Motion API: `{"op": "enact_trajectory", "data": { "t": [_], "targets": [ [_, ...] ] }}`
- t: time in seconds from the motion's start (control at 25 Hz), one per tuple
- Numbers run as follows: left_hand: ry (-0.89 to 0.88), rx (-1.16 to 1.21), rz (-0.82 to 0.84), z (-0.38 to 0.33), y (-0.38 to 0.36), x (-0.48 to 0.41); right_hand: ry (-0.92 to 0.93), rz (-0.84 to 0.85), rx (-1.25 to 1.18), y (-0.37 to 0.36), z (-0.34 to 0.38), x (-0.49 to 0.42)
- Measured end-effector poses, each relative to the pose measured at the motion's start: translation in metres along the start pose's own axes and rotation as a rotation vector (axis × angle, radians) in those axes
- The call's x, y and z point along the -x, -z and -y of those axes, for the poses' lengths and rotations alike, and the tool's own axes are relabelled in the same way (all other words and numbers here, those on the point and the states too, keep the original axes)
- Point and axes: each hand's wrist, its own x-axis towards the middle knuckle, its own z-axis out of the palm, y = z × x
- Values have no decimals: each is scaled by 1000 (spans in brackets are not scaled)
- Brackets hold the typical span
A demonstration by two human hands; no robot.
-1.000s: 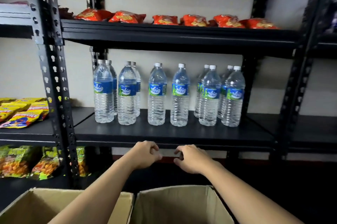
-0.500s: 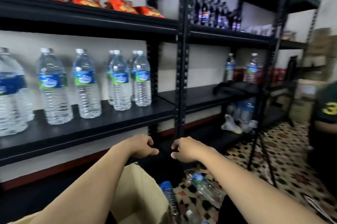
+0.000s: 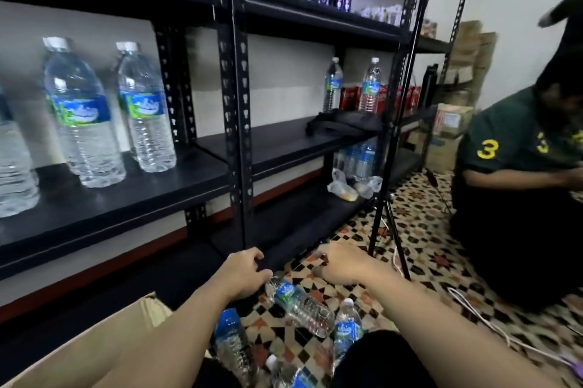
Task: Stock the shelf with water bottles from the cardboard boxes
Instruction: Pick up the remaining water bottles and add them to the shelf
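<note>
Both hands, left hand [image 3: 244, 274] and right hand [image 3: 342, 264], reach with loosely curled, empty fingers toward a bottle [image 3: 299, 305] lying on the floor; next comes the grab.

Dim indoor light, deep shadow under the black shelf [image 3: 126, 198] — motion blur throughout, wide-angle bending at the edges.
</note>
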Motion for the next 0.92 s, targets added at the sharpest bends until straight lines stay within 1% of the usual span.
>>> {"op": "enact_trajectory", "data": {
  "t": [0.12,0.2,0.36,0.52,0.56,0.68,0.84,0.92],
  "targets": [
    [56,74,18,11,-18,-40,-83,23,-81,-20,-28,-42],
    [79,87,18,25,-30,-70,-123,48,-95,-38,-42,-73],
    [123,23,72,60,-69,-126,-176,115,-159,-83,-63,-136],
    [177,-64,128,103,-119,-179,-186,188,-204,-134,-87,-191],
    [215,-88,143,114,-129,-190,-184,205,-195,-147,-93,-201],
    [399,-143,195,153,-164,-213,-183,285,-161,-188,-108,-227],
    [536,-180,284,197,-203,-228,-158,317,-90,-230,-121,-252],
    [621,-184,300,216,-216,-230,-162,333,-7,-246,-130,-262]
  ]
}}
